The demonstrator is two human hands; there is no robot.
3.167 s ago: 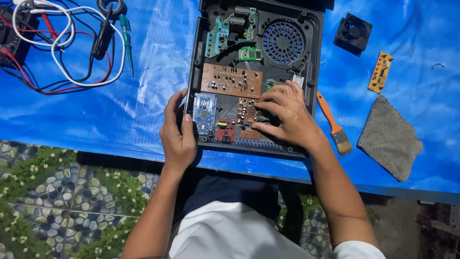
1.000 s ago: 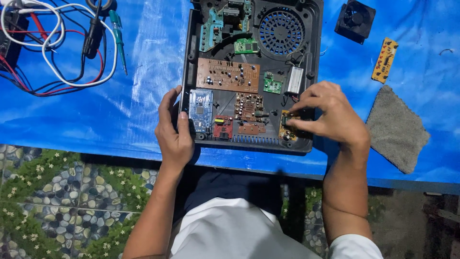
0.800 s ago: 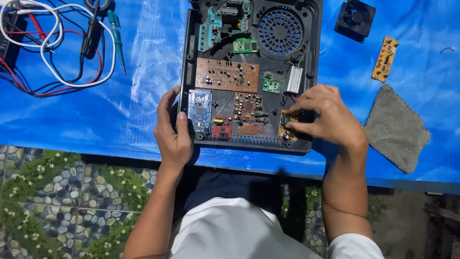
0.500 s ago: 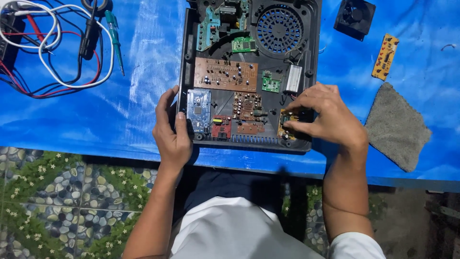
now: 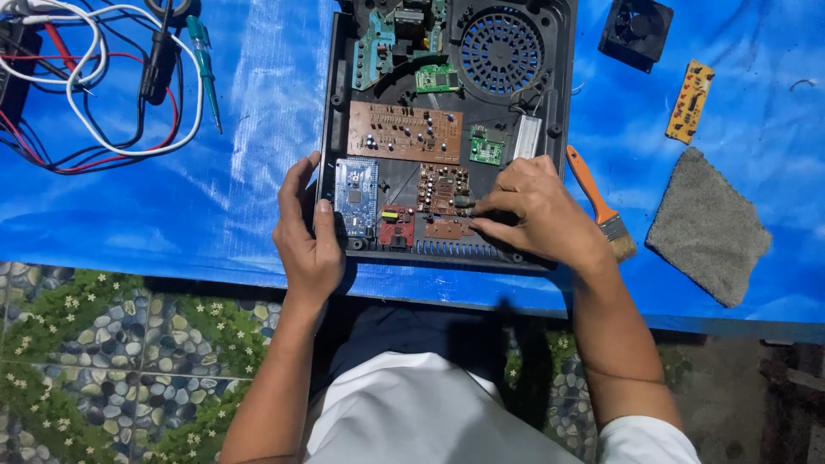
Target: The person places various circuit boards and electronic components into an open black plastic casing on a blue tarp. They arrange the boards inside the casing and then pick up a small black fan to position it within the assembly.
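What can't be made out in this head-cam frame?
- Right hand: fingertips hide whatever they touch on the small brown board.
- Black casing: its top is cut by the frame edge.
- Left hand covers the casing's near-left corner.
- Board parts are too small to identify.

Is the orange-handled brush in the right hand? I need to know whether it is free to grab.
No, the brush lies on the blue sheet beside the right hand, whose fingertips rest on boards inside the open casing.

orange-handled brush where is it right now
In the head view the orange-handled brush lies on the blue sheet, just right of the open black casing, between the right hand and the grey cloth.
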